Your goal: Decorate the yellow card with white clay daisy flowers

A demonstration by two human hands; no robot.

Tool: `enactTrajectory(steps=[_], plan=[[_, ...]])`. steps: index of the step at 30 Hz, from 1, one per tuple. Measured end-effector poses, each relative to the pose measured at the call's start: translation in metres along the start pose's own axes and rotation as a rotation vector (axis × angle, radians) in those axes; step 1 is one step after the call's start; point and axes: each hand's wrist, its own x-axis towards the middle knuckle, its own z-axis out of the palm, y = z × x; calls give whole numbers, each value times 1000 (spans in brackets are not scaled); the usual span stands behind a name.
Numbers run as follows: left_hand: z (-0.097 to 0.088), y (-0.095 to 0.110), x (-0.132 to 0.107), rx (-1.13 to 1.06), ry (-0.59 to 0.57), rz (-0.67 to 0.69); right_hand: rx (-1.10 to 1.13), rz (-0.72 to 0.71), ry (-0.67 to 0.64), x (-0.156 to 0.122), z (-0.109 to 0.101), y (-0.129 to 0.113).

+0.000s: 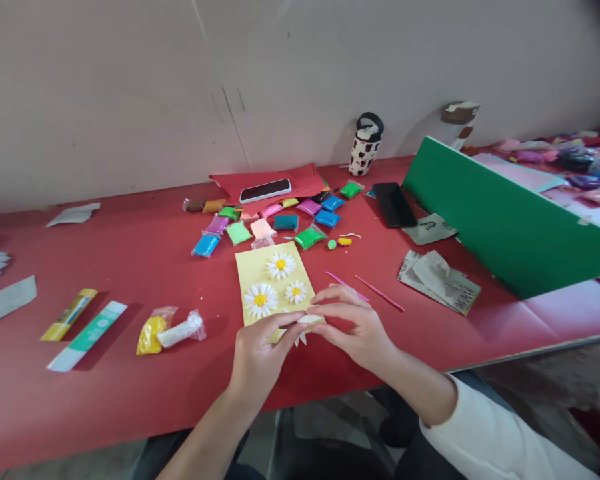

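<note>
Above the near edge of a pale yellow card, my left hand and my right hand meet and pinch a small white piece of clay between their fingertips. White daisies with yellow centres lie on the card, among them a large daisy, a top daisy and a smaller daisy. My fingers partly cover one more white flower at the lower edge. Beside my right hand lie a pink tool and a second one partly behind the fingers.
Several coloured clay packets lie behind the card, near a white phone. Left are opened yellow clay, white clay and a glue tube. A green board, black phone and tumbler stand right.
</note>
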Motion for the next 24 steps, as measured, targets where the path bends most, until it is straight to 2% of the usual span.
enactTrajectory(steps=[5, 10, 17, 24], plan=[[-1, 0, 1, -10, 5, 81, 13, -1, 2, 0, 0, 1], [-1, 1, 2, -15, 5, 102, 18, 2, -8, 0, 1, 0], [-2, 1, 2, -12, -2, 92, 11, 17, -18, -2, 2, 0], [-3, 2, 2, -6, 9, 52, 3, 7, 26, -1, 0, 2]])
